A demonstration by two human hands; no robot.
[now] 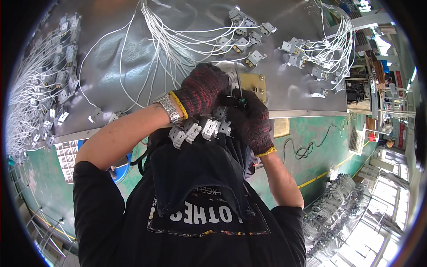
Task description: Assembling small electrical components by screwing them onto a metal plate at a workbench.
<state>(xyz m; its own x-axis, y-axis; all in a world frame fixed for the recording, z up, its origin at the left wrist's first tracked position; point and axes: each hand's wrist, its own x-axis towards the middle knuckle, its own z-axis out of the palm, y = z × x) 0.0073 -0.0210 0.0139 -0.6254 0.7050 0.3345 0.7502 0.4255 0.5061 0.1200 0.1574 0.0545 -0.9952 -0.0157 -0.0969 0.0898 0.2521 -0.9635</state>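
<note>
My left hand [204, 86], in a dark red-and-black knit glove, is closed beside a brass-coloured plate [258, 84] at the bench edge. What its fingers grip is mostly hidden; a small pale metal part [232, 81] shows at their tips. My right hand [254, 120], gloved alike, is closed around a thin tool with a narrow metal shaft [239, 80] pointing away from me. Its handle is hidden, so its exact kind is unclear. Below my hands, several small metal brackets [192, 130] lie in a row at the bench edge, over my lap.
White wires [162, 38] fan across the metal bench [187, 13] to brackets [242, 42] at the far side. Another wired bunch [296, 52] lies to the right, and a dense pile [62, 58] at the left. A dark cable [307, 149] curls on the green floor [320, 133].
</note>
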